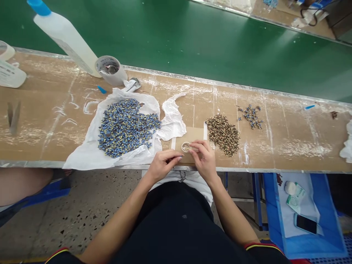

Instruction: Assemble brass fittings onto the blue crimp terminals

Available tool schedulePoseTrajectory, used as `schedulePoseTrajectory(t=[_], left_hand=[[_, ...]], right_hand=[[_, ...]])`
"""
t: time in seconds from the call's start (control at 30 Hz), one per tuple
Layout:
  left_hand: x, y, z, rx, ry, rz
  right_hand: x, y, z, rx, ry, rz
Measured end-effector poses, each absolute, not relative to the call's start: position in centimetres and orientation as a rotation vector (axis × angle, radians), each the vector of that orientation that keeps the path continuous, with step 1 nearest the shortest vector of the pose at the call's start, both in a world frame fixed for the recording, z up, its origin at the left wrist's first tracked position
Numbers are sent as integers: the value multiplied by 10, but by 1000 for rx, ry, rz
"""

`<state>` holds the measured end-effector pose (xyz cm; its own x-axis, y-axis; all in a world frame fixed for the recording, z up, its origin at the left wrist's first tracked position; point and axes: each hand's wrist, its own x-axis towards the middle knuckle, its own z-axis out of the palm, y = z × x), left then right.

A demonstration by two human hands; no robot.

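My left hand (pixel 164 164) is closed in a pinch at the front edge of the bench, and a tiny blue piece shows at its fingertips. Just right of it, my right hand (pixel 205 159) has its fingertips together at the rim of a small clear round dish (pixel 185 147); what they grip is too small to make out. A large pile of small blue and yellow pieces (pixel 123 126) lies on white paper (pixel 85 156) to the left. Beyond my right hand is a pile of small brass-coloured pieces (pixel 223 135).
Some blue-and-metal pieces (pixel 251 116) lie scattered at right. A crumpled white sheet (pixel 173 117) sits between the piles. Behind at left stand a blue-capped bottle (pixel 68 40) and a roll of tape (pixel 112 73). A blue bin (pixel 302 245) holding a phone (pixel 305 223) is below right.
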<state>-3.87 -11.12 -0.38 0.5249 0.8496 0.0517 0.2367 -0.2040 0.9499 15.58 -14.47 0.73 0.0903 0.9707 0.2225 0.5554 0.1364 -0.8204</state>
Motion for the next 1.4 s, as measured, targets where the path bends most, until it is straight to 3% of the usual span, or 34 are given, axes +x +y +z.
schedulePoseTrajectory(t=[0.4, 0.63, 0.9, 1.4], left_hand=[[-40, -111, -10, 1710, 937, 730], [-44, -115, -8, 1681, 816, 847], [-44, -118, 25, 1724, 722, 984], [-23, -113, 62, 2090, 846, 854]], right_hand=[[231, -161, -3, -2229, -1480, 172], [218, -150, 2, -2313, -1486, 125], [226, -148, -1, -2228, -1569, 198], [164, -159, 78, -1302, -955, 1283]])
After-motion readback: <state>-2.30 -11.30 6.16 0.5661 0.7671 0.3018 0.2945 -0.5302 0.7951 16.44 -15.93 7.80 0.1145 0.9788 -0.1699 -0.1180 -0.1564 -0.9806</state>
